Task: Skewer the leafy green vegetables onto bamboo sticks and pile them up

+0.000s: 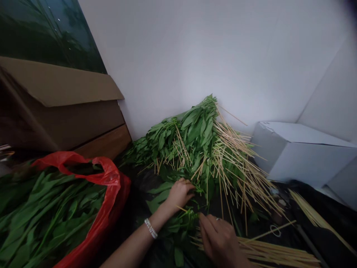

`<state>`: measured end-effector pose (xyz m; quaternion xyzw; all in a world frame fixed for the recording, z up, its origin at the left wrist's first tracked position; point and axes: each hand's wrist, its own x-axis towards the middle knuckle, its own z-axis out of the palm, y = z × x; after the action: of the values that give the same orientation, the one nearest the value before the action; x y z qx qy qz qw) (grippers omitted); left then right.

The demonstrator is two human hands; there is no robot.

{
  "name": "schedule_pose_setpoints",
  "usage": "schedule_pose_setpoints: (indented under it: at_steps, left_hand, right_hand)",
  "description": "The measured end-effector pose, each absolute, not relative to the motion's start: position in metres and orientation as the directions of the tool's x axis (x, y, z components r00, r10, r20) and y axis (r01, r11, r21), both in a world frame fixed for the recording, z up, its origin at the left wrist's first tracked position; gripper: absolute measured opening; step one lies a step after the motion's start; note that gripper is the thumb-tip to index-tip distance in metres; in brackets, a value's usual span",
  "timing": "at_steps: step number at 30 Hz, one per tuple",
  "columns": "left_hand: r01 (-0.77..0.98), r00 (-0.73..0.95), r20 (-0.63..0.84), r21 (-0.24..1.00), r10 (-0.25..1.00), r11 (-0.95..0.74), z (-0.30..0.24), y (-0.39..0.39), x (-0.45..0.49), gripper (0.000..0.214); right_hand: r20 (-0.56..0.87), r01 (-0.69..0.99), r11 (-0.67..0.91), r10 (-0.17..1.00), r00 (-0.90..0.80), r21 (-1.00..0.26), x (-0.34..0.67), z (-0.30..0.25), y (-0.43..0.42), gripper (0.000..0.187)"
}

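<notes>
My left hand, with a white beaded bracelet on its wrist, reaches into loose leafy greens. Its fingers are curled in at the leaf stems; the fingertips are partly hidden. Lower and to the right, my right hand, wearing a ring, is closed in a pinch. From its fingertips a thin wooden skewer appears to run left through a cluster of green stems, whose leaves hang below. Under and beside that hand lies a bundle of bare skewers.
Skewered leaf bunches are heaped against the white wall, sticks fanning right. At left stands a red plastic bag of leaves, with a cardboard box behind. A white box and more skewers are on the right.
</notes>
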<state>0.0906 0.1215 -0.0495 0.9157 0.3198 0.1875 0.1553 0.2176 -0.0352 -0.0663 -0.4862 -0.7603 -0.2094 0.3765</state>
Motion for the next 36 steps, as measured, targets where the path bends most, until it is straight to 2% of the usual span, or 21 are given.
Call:
schedule_pose_setpoints:
  at_steps: [5, 10, 16, 23, 32, 36]
  left_hand:
    - [0.538, 0.718, 0.22, 0.426, 0.661, -0.727, -0.055, 0.13, 0.095, 0.023]
    - [0.525, 0.707, 0.234, 0.46, 0.668, -0.716, -0.032, 0.13, 0.072, 0.016]
    - [0.501, 0.529, 0.318, 0.632, 0.787, -0.592, -0.02, 0.113, 0.041, 0.019]
    - [0.362, 0.453, 0.291, 0.804, 0.843, -0.472, -0.041, 0.109, 0.034, 0.022]
    - [0.262, 0.509, 0.28, 0.851, 0.814, -0.456, -0.034, 0.106, 0.031, 0.027]
    - [0.257, 0.553, 0.295, 0.83, 0.779, -0.496, -0.029, 0.105, 0.032, 0.025]
  right_hand:
    - [0.784, 0.9, 0.435, 0.573, -0.239, -0.043, 0.218, -0.068, -0.034, 0.024]
    - [0.774, 0.901, 0.43, 0.592, -0.225, -0.067, 0.219, -0.069, -0.033, 0.024]
    - [0.758, 0.916, 0.389, 0.626, -0.185, -0.097, 0.22, -0.071, -0.031, 0.023]
    - [0.741, 0.935, 0.331, 0.659, -0.133, -0.126, 0.223, -0.075, -0.028, 0.022]
    - [0.72, 0.944, 0.291, 0.688, -0.095, -0.154, 0.226, -0.078, -0.026, 0.023]
    - [0.704, 0.943, 0.288, 0.704, -0.09, -0.167, 0.227, -0.078, -0.026, 0.024]
